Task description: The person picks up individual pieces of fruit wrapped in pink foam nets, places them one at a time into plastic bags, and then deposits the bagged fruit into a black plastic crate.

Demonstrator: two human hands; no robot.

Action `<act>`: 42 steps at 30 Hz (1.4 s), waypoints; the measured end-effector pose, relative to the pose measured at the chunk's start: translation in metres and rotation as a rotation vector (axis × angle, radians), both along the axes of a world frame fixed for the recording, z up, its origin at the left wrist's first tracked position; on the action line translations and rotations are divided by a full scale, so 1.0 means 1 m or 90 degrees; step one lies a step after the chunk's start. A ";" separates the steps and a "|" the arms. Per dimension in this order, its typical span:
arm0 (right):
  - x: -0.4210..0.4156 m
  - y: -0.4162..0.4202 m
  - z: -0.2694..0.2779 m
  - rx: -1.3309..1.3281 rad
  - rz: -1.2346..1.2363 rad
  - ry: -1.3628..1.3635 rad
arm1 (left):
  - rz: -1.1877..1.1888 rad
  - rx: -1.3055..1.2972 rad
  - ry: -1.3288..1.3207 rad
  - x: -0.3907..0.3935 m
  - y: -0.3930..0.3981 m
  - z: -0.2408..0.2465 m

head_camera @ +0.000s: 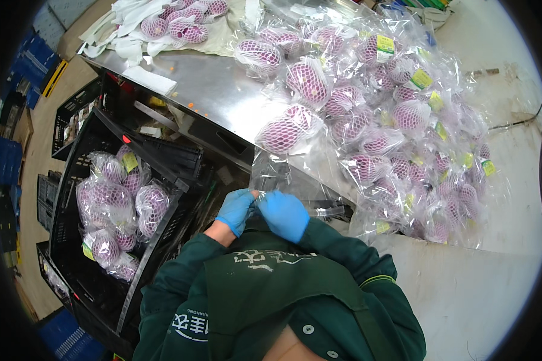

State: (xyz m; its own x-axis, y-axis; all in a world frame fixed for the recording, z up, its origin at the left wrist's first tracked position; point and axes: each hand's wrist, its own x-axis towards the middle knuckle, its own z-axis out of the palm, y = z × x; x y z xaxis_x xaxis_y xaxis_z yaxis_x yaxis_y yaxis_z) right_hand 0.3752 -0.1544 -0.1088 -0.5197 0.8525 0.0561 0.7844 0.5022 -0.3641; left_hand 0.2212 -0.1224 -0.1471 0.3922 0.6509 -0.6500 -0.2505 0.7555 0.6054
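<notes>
My left hand [235,211], in a blue glove with a bare fingertip showing, pinches the near end of a clear plastic bag [271,169]. Close beside it, my right hand [285,215], also blue-gloved, is at the same bag end, its fingers blurred and curled inward. Farther along, the bag lies on the steel table [212,90] with pink-purple fruit [283,134] in white foam nets inside. What exactly the fingertips grip is partly hidden.
Many bagged fruits [406,117], some with yellow-green labels, heap on the right. Netted fruit [180,22] lies on cloth at the far left. A black crate [63,216] beside me holds bagged fruit [113,203]. Orange scraps and white foam [150,80] lie near the table edge.
</notes>
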 end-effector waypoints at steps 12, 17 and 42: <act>0.160 -0.169 -0.085 -0.652 -0.280 -0.230 | 0.077 -0.015 -0.099 -0.020 0.016 0.016; 0.116 -0.028 -0.008 0.045 -0.353 -0.038 | 0.102 -0.047 -0.111 -0.021 0.018 0.006; 0.109 0.137 0.034 0.255 -0.042 0.121 | -0.626 0.827 0.730 0.107 0.153 0.030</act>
